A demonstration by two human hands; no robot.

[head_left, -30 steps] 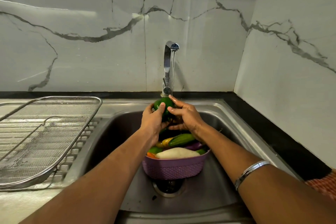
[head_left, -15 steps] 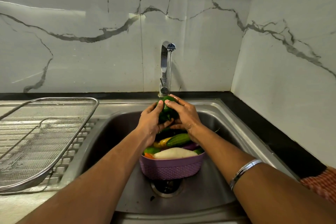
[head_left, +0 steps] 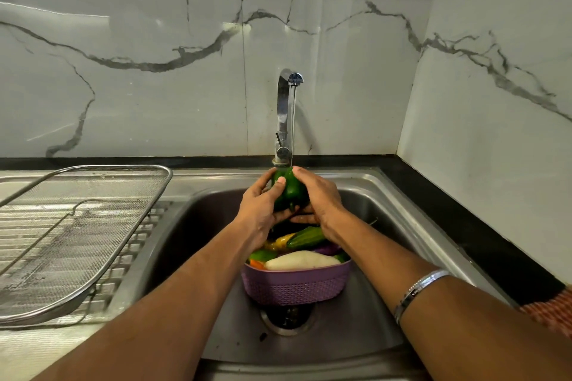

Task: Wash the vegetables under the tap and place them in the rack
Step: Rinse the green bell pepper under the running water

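A green bell pepper [head_left: 290, 187] is held under the running chrome tap [head_left: 286, 114], over the steel sink [head_left: 201, 226]. My left hand [head_left: 260, 210] grips its left side and my right hand [head_left: 318, 198] cups its right side and underside. Below my hands a purple plastic basket [head_left: 295, 286] stands over the drain with several vegetables in it, among them a white radish [head_left: 301, 260], a green cucumber [head_left: 305, 237] and a yellow pepper [head_left: 278, 241]. The wire mesh rack [head_left: 71, 235] lies empty on the draining board at the left.
Marble-patterned walls close the back and right sides. A black counter strip [head_left: 483, 241] runs along the sink's right edge. The sink drain [head_left: 286, 318] shows just in front of the basket. A patterned cloth [head_left: 554, 309] shows at the far right edge.
Both hands have turned the green pepper under the water stream; its stem end now points down. The view has shifted slightly.
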